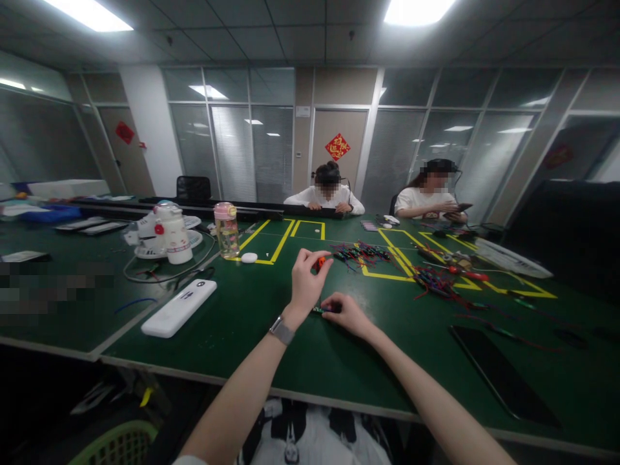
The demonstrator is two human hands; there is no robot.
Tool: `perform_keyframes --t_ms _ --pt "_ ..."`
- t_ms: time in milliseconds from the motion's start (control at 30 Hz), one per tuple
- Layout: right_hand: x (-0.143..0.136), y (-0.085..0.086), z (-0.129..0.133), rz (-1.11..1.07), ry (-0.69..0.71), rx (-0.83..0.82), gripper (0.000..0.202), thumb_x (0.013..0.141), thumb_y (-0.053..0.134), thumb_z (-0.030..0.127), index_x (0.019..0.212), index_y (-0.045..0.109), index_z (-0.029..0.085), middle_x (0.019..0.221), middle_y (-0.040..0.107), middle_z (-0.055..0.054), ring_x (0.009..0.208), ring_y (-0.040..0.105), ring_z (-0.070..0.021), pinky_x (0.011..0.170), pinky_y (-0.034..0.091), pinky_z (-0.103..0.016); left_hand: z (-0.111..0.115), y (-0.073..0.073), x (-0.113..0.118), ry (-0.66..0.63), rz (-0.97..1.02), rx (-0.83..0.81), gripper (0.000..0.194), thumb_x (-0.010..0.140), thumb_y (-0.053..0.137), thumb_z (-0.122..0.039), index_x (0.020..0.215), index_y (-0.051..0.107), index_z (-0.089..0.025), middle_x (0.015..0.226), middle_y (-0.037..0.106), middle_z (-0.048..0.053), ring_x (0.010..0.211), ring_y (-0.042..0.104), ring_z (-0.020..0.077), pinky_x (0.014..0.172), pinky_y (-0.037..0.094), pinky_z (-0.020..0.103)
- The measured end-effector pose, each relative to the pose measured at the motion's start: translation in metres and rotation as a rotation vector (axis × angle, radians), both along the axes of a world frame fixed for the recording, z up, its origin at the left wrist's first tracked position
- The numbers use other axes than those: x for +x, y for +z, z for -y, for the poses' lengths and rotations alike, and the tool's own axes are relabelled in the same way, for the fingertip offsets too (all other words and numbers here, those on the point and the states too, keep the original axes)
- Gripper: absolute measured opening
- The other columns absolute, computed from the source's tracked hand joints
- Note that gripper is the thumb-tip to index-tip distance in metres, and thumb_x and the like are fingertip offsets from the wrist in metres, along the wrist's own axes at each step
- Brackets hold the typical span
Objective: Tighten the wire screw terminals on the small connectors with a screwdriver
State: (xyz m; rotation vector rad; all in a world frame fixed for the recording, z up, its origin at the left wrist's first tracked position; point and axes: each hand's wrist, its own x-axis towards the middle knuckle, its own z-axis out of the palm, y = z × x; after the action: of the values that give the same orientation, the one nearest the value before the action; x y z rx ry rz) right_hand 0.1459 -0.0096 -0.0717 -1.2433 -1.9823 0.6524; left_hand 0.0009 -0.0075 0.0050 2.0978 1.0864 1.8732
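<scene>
My left hand (pixel 306 279), with a watch on the wrist, is raised a little above the green table. Its thumb and fingers are closed on a small orange-red and black piece (pixel 320 263) whose kind I cannot make out. Lower and to the right, my right hand (pixel 349 314) pinches the end of a small circuit board (pixel 318 309) close to the tabletop. Part of the board is hidden by the fingers. Beyond both hands lies a heap of small boards with red and blue wires (pixel 363 254).
A white power bank (pixel 180 309) lies left, a black phone (pixel 501 371) right. A pink-lidded bottle (pixel 226 231) and white bottle (pixel 177 236) stand at back left. More wired boards (pixel 436 281) and a red-handled tool (pixel 469 274) lie right. Two people sit across the table.
</scene>
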Motion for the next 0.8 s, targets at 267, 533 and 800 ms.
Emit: perform_keyframes --t_ms 267,533,800 --pt "0.0006 0.0015 -0.0006 0.042 0.010 0.017 0.017 0.069 0.070 0.014 0.086 0.072 0.015 0.079 0.063 -0.003 0.074 0.059 -0.0163 0.069 0.046 -0.027 -0.0005 -0.0005 0.0010 -0.042 -0.035 -0.011 0.029 0.092 0.046 -0.020 0.118 0.060 -0.022 0.093 0.057 0.004 0.084 0.057 0.0144 0.079 0.047 0.028" --pt "-0.0002 -0.0010 -0.0009 0.051 -0.006 0.028 0.016 0.070 0.070 0.013 0.086 0.072 0.015 0.079 0.063 -0.003 0.073 0.059 -0.0158 0.068 0.046 -0.026 0.0009 0.0010 0.0014 -0.074 -0.029 -0.034 0.030 0.094 0.043 -0.023 0.119 0.060 -0.022 0.097 0.059 0.005 0.085 0.058 0.0143 0.078 0.047 0.027" --pt "-0.0020 -0.0003 0.0009 0.058 -0.023 0.040 0.014 0.070 0.069 0.013 0.085 0.071 0.014 0.079 0.064 -0.004 0.073 0.059 -0.0160 0.067 0.046 -0.026 0.0001 0.0002 0.0021 -0.026 -0.062 -0.029 0.022 0.086 0.058 -0.029 0.106 0.066 -0.022 0.089 0.057 0.003 0.080 0.057 0.0146 0.076 0.048 0.027"
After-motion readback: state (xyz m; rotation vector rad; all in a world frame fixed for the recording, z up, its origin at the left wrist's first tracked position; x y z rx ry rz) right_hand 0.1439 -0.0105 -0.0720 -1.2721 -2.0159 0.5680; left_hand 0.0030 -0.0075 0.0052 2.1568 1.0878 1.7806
